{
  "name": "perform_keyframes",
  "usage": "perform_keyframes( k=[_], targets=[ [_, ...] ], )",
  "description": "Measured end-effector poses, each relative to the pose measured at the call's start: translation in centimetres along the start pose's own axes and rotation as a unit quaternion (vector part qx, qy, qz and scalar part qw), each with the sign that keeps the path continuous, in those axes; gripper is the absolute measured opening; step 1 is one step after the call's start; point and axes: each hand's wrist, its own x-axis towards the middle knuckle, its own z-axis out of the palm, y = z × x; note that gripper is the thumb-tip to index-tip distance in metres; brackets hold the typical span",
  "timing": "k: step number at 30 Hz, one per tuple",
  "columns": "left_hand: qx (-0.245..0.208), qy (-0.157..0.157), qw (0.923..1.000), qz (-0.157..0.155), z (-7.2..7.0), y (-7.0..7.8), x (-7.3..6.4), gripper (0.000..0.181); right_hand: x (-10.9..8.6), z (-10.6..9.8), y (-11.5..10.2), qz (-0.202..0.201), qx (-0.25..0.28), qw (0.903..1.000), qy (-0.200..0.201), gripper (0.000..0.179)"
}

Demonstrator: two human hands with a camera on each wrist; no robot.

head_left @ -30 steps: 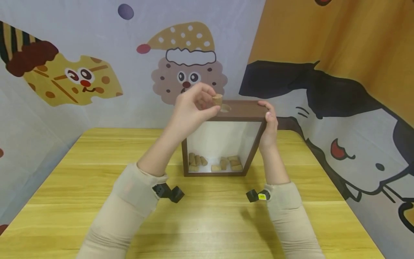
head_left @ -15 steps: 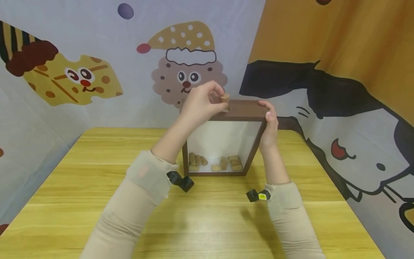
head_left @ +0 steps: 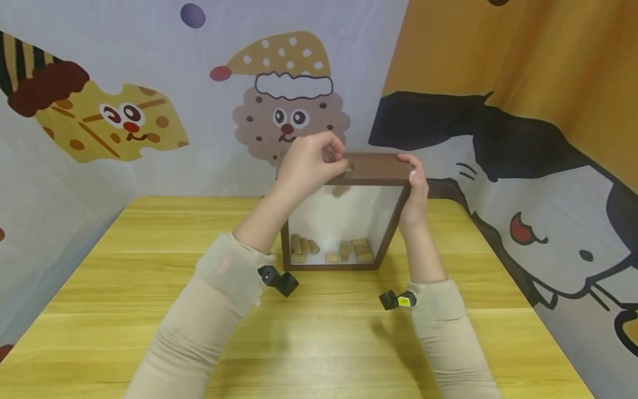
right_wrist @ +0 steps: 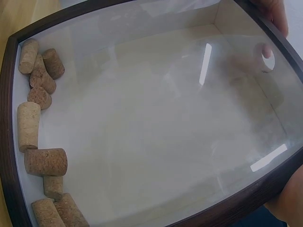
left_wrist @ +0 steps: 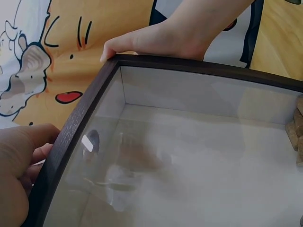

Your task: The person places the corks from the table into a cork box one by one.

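A dark brown shadow box [head_left: 381,168] with a clear front stands on the table. My left hand [head_left: 309,163] is at the round hole in its top, with thumb and index finger apart and no cork between them. Just below the hole, a blurred cork [head_left: 341,190] shows inside the box. The right hand [head_left: 415,194] grips the top right corner, its fingers over the edge. Several wine corks [head_left: 362,250] lie along the bottom. In the right wrist view, a fingertip shows through the hole [right_wrist: 269,61], and corks [right_wrist: 46,161] line one side.
The box stands toward the back of the wooden table [head_left: 319,338]. Behind it hangs a cartoon-printed cloth [head_left: 199,111]. Small black cameras [head_left: 279,281] sit on both sleeved wrists.
My left hand has moved right, over the hole, and let go of the cork it was pinching, which is now inside the box. The right hand keeps its grip on the corner.
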Motion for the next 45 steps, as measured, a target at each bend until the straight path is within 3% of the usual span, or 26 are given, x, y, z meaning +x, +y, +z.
perform_keyframes(
  k=[6, 11, 17, 24, 30, 36, 40, 45],
  targets=[
    [-0.028, 0.007, 0.9995, 0.01, -0.1, -0.1, -0.5, 0.018, 0.0, 0.1, 0.0, -0.002, 0.009, 1.0, -0.002, 0.054],
    [-0.091, 0.017, 0.9951, 0.034, -0.3, 0.0, -1.6, 0.017, -0.1, 0.0, 0.0, -0.001, 0.01, 1.0, -0.001, 0.056],
    [-0.162, 0.042, 0.983, 0.077, -0.6, 0.1, -4.2, 0.016, -0.1, 0.1, 0.1, -0.001, 0.009, 1.0, -0.003, 0.058],
    [-0.159, 0.072, 0.9781, 0.113, -0.9, -0.7, -7.3, 0.014, -0.1, 0.1, 0.1, -0.002, 0.013, 0.9999, -0.004, 0.054],
    [-0.135, 0.039, 0.9868, 0.081, -1.1, -3.4, -10.0, 0.014, -0.2, -0.1, -0.1, -0.002, -0.005, 1.0, -0.002, 0.05],
    [-0.072, 0.006, 0.9968, 0.034, -1.5, -7.0, -12.9, 0.015, 0.0, -0.7, -0.2, -0.012, -0.037, 0.999, -0.02, 0.051],
    [-0.031, -0.009, 0.9995, 0.005, -2.5, -9.3, -14.5, 0.015, 0.1, -1.2, -0.6, -0.021, -0.079, 0.9956, -0.046, 0.056],
    [0.009, -0.023, 0.9994, -0.025, -3.8, -11.9, -16.6, 0.015, 0.1, -2.0, -1.1, 0.003, -0.124, 0.9893, -0.078, 0.06]
  ],
)
